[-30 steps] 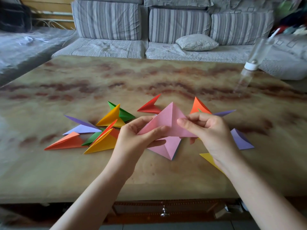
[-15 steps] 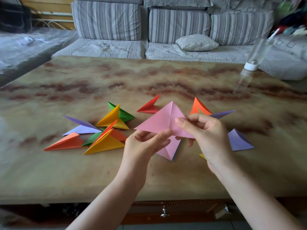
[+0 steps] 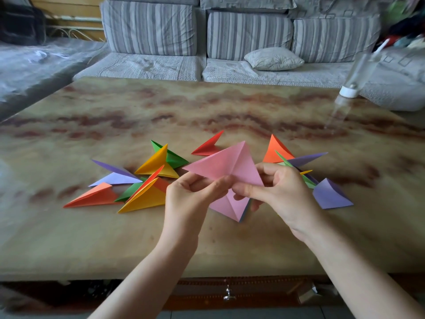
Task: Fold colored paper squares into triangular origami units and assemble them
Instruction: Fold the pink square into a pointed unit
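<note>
While it is over the surface (image 3: 138, 245), the pink folded paper (image 3: 224, 165) is pinched in the grip of the left hand (image 3: 190, 195) and the right hand (image 3: 284, 192), with folded units (image 3: 147, 199) lying on both sides.

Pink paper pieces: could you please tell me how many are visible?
2. One pink piece is held between the left hand and right hand; the second pink piece lies on the table beneath them. Others may be hidden.

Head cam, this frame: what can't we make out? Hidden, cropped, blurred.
Head view:
- pink paper: its middle fold is hidden under the left hand and right hand.
- yellow piece: only a tip shows past the right hand.
- bottle: blurred, contents unclear.
- clutter, top right: blurred, cut by the frame edge.
</note>
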A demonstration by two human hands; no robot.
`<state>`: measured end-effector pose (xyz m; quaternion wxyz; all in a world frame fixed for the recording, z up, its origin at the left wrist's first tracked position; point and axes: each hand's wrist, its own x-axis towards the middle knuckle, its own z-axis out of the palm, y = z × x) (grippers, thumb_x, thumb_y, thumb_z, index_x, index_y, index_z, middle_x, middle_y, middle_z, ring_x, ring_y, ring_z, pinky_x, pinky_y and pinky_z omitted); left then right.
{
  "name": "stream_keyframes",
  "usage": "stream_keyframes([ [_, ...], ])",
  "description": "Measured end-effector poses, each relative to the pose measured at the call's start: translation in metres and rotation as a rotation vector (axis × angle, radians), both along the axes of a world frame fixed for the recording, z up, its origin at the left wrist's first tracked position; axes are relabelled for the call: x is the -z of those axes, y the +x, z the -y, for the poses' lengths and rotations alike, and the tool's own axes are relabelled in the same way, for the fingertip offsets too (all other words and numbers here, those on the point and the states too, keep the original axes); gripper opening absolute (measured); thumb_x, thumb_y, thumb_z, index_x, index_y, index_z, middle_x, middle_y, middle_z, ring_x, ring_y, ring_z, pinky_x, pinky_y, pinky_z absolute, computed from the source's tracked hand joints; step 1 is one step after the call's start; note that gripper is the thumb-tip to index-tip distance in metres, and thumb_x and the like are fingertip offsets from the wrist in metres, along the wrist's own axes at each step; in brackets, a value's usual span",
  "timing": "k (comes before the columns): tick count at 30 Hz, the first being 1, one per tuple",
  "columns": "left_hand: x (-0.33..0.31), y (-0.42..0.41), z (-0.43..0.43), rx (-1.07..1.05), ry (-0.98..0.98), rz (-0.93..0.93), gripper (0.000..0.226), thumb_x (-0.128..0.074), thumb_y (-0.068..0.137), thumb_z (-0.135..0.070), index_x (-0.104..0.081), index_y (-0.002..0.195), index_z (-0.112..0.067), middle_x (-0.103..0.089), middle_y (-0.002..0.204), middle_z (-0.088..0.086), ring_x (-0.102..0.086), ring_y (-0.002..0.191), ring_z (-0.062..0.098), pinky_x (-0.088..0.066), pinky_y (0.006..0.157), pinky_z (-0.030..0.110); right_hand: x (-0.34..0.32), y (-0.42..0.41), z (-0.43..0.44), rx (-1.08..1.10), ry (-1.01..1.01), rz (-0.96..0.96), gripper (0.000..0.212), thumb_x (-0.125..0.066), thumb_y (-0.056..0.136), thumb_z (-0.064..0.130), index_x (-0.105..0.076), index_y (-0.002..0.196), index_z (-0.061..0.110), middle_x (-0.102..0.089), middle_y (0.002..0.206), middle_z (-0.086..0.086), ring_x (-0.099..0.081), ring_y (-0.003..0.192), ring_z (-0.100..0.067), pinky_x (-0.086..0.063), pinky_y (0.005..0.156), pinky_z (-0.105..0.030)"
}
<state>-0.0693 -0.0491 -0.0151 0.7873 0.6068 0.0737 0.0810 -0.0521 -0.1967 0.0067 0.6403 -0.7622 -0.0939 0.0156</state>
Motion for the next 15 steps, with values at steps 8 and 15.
stream_keyframes([
  [8,-0.008,-0.001,-0.006,-0.012,-0.063,0.037,0.025,-0.074,0.063,-0.021,-0.071,0.079,-0.002,-0.071,0.066,0.004,-0.068,0.064,0.013,-0.054,0.064,0.018,0.000,0.002,0.000,-0.015,0.060,-0.067,0.019,-0.076,0.070,-0.001,-0.070,0.087,-0.001,-0.072,0.072,-0.013,-0.067,0.055,-0.022,-0.052,0.052,-0.024],
  [15,-0.012,0.007,-0.023,-0.066,-0.202,0.048,0.026,-0.071,0.065,-0.020,-0.073,0.088,-0.009,-0.073,0.080,0.009,-0.070,0.077,0.018,-0.054,0.064,0.017,0.001,0.003,0.004,0.013,0.057,-0.087,0.013,-0.077,0.070,0.002,-0.070,0.080,0.002,-0.072,0.070,-0.013,-0.067,0.058,-0.025,-0.050,0.052,-0.024],
])
